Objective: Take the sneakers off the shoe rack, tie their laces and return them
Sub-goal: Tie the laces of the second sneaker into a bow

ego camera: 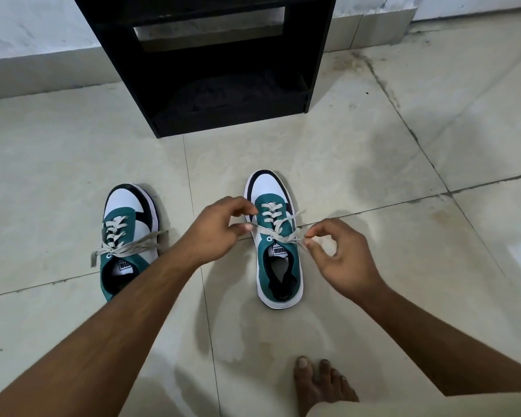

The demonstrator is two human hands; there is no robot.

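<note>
Two teal, white and black sneakers stand on the tiled floor, toes pointing away from me. The right sneaker [275, 236] lies between my hands. My left hand [215, 228] pinches one grey lace end at the shoe's left side. My right hand [333, 255] pinches the other lace end at its right side. The two lace ends cross over the tongue. The left sneaker [127, 233] stands apart to the left, partly covered by my left forearm, its laces lying loose across it. The black shoe rack [211, 64] stands beyond the shoes, its lower shelf bare.
A pale wall with a skirting tile [42, 67] runs behind the rack. My bare foot [319, 383] rests on the floor at the bottom right. Glossy floor tiles [433, 145] spread around the shoes.
</note>
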